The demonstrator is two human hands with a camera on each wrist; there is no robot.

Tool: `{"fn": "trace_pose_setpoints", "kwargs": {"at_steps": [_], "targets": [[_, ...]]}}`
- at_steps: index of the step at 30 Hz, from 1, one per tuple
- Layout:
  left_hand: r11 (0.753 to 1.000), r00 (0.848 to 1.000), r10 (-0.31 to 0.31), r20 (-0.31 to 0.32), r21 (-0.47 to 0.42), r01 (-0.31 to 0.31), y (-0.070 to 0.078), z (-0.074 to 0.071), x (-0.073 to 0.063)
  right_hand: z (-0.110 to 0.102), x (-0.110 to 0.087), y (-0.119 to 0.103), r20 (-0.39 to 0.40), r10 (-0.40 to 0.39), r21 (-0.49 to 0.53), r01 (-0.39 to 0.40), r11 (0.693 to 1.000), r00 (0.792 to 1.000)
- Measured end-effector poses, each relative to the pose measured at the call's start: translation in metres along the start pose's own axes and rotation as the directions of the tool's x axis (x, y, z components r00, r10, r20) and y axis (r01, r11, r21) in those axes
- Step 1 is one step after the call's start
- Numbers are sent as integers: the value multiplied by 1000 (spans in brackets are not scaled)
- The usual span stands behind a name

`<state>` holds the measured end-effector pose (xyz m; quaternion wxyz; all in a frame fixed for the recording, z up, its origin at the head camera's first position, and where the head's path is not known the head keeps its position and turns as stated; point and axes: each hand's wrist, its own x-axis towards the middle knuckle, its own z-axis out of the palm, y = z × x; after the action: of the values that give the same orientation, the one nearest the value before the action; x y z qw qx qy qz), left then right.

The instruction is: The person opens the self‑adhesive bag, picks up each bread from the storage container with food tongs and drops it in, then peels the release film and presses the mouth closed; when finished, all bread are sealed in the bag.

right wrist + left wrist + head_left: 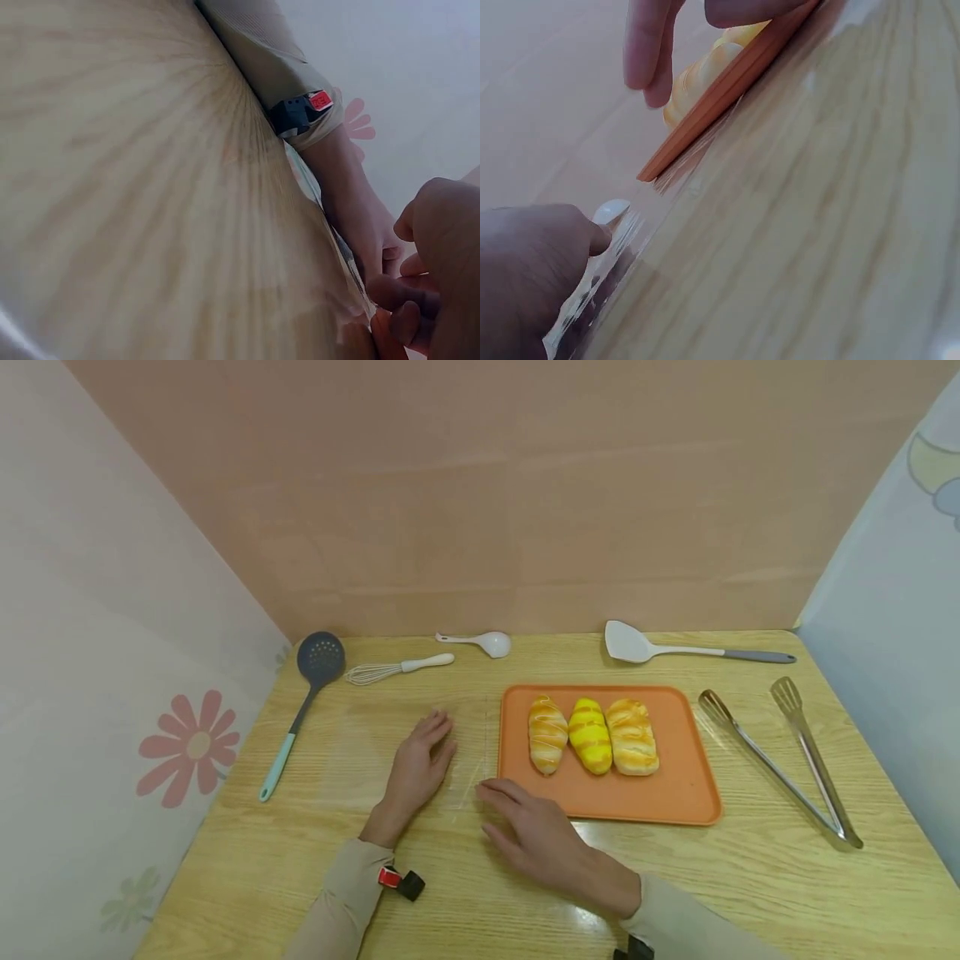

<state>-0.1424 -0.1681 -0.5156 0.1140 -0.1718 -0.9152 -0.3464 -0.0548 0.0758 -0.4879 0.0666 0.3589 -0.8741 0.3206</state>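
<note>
A clear plastic sheet or bag (pixel 352 760) lies flat on the wooden table, left of the orange tray (pixel 693 797). My left hand (pixel 418 764) rests on the clear plastic, its fingers pointing away from me. My right hand (pixel 543 839) is by the plastic's right edge and the tray's near left corner. Its fingertips reach toward that edge, with the thumb apart; whether they touch the plastic, I cannot tell. Three bread rolls lie side by side on the tray: a striped one (pixel 548 735), a bright yellow one (pixel 590 737) and a wider pale one (pixel 632 737).
A skimmer (pixel 321 660) with a mint handle lies at the left. Along the back are a whisk (pixel 397 668), a white ladle (pixel 491 644) and a white turner (pixel 630 643). Metal tongs (pixel 817 760) lie spread at the right. Walls border the back and both sides.
</note>
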Motion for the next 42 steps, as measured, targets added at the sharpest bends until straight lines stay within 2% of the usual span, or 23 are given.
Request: {"fn": "trace_pose_setpoints", "kwargs": {"at_steps": [5, 12, 20, 24, 32, 37, 42], "targets": [[1000, 1000, -4, 21, 28, 4, -3, 1, -1, 1, 10, 0, 7, 16, -22, -16, 1000, 1000], [1000, 1000, 12, -5, 12, -12, -7, 1, 0, 2, 18, 0, 69, 60, -102, -52, 993, 996], [999, 998, 36, -47, -4, -36, -5, 1, -1, 7, 15, 4, 108, 36, -224, -11, 974, 993], [999, 996, 43, -74, -30, -45, -5, 1, -1, 10, 13, 5, 90, 12, -270, 13, 963, 996], [994, 988, 60, -139, -82, -72, -4, 0, -1, 13, 11, 6, 39, -32, -259, 41, 965, 999], [987, 989, 20, -144, -155, -43, -5, -1, -1, 12, 10, 5, 40, -21, -247, 31, 968, 999], [972, 982, -13, -188, -232, -32, -5, -1, -2, 14, 9, 5, 25, -12, -244, 17, 970, 1000]]}}
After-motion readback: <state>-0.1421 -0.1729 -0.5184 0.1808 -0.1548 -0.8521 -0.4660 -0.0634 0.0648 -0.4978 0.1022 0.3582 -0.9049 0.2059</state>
